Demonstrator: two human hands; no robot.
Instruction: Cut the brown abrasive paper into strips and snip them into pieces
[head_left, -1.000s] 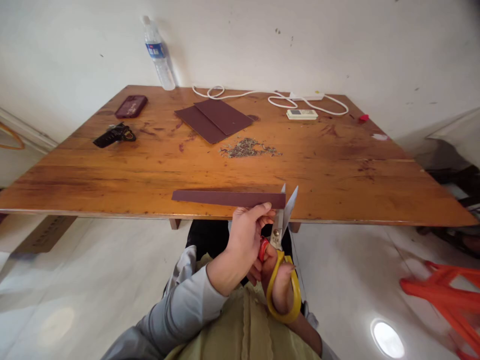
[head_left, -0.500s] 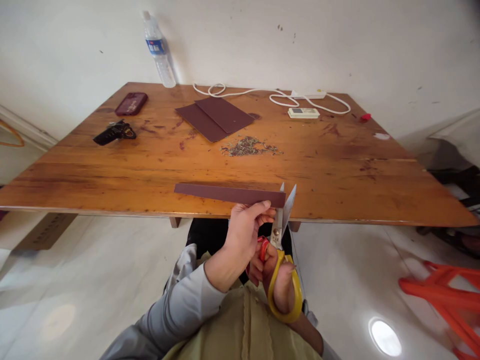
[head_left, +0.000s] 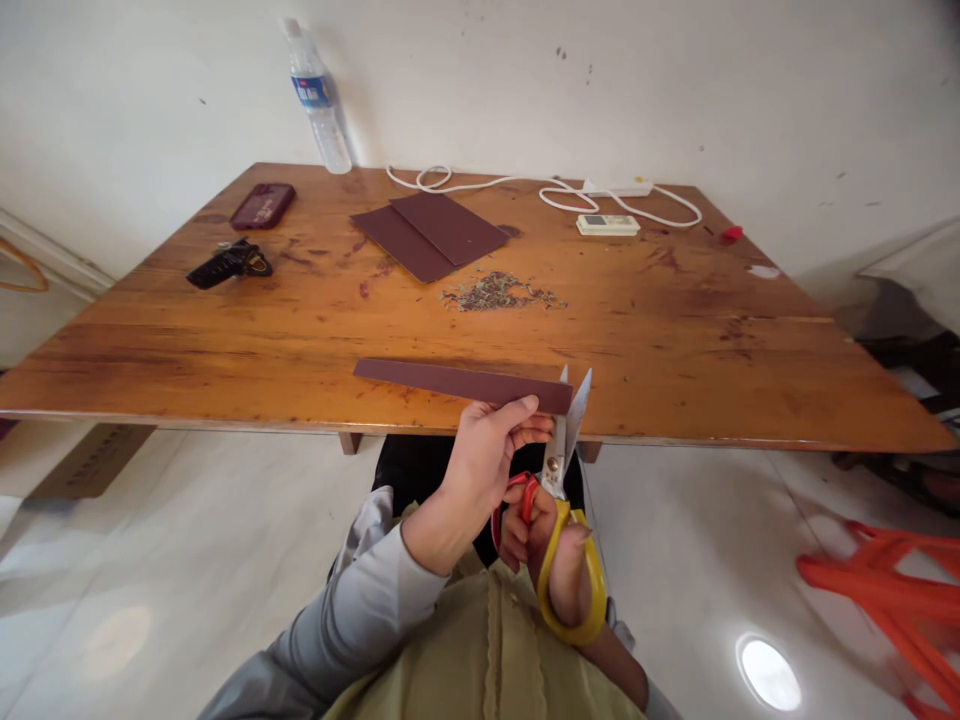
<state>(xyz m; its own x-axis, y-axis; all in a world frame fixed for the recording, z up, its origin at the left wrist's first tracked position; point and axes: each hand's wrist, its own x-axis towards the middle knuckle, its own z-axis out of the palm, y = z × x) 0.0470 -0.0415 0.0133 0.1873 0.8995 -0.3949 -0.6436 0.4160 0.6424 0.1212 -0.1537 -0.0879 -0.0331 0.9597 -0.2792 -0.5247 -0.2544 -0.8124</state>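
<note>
Pinching the strip (head_left: pixel 450 381) over the near edge of the table (head_left: pixel 690 380), with thumb and fingers of the left hand (head_left: pixel 480 455) clamped on it near its right end. Gripping the scissors (head_left: pixel 553 465) in the right hand (head_left: pixel 538 525), with fingers curled on the handles and blades parted at that end. Beyond, facing scraps (head_left: pixel 495 292), then sheets (head_left: pixel 469 228), remote (head_left: pixel 607 226), cable (head_left: pixel 487 184) and bottle (head_left: pixel 322 110).

On the bench (head_left: pixel 675 350) we see a blue-labelled bottle (head_left: pixel 321 110) near the wall (head_left: pixel 465 80), a maroon phone case (head_left: pixel 262 206), and a white cable (head_left: pixel 510 180) looping near a pale remote (head_left: pixel 608 226).
</note>
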